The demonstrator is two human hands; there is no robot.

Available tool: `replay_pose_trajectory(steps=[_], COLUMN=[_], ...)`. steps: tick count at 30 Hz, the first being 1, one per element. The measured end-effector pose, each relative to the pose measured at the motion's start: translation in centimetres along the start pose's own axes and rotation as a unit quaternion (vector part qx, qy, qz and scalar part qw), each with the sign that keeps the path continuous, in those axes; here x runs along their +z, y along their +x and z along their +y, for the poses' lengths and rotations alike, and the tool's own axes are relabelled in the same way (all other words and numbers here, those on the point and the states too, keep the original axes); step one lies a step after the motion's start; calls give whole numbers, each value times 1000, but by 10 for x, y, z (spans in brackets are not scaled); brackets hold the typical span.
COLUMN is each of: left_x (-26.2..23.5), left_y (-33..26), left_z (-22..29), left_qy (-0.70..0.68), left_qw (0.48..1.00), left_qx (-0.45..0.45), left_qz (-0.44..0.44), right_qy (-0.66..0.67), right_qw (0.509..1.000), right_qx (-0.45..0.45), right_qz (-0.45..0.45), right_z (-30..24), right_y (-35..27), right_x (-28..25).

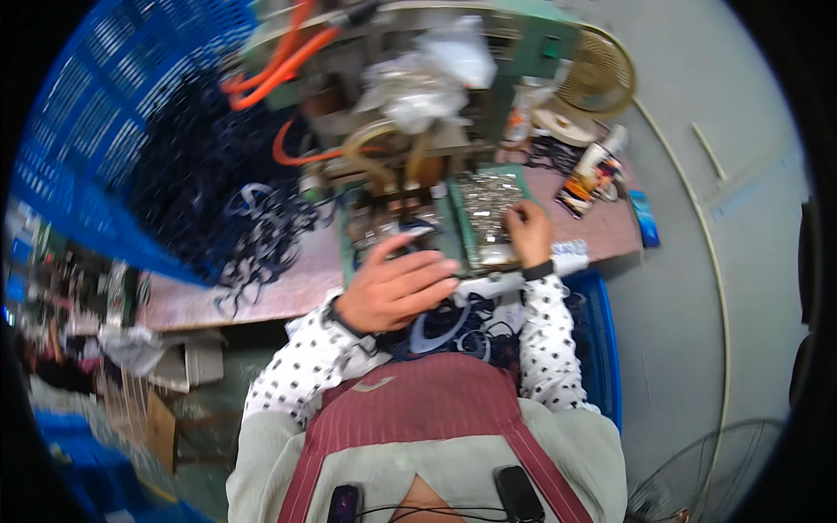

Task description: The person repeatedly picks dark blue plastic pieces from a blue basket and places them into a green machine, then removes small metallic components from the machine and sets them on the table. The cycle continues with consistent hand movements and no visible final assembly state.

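maroon apron (pixel 410 410) (pinstriped), dotted white sleeves (pixel 551 340)

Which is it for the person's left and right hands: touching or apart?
Apart. The head view shows a plain gap, with part of the green tray visible between the left hand and the right hand.

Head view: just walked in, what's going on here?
A person works with both hands at a green bench machine. The right hand has its fingertips down at the small metal pieces in a green-edged tray; whether it grips one is unclear. The left hand is in front of the machine, fingers extended; blur hides whether it holds anything. Dark strips fill the blue basket at left, some spilling onto the table.
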State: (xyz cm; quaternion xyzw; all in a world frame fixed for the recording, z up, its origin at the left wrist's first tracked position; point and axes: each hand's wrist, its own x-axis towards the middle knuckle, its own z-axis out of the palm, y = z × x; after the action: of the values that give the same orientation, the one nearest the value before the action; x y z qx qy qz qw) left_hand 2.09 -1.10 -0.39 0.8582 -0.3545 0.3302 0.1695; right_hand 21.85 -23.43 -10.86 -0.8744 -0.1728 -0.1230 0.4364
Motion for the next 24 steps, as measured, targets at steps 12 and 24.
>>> replay_pose_trajectory(steps=[12,24], left_x=[12,-20], left_y=[-124,-149], left_z=[-81,-89], left_qy=[171,164], left_qw=[942,935], left_qx=[-226,-309], left_qz=[-182,-59], right_qy=[-21,-11], right_qw=[994,995], right_qx=[-13,-63], right_qz=[103,78], right_z=[-7,-21], right_y=[-6,-2], right_x=[6,2])
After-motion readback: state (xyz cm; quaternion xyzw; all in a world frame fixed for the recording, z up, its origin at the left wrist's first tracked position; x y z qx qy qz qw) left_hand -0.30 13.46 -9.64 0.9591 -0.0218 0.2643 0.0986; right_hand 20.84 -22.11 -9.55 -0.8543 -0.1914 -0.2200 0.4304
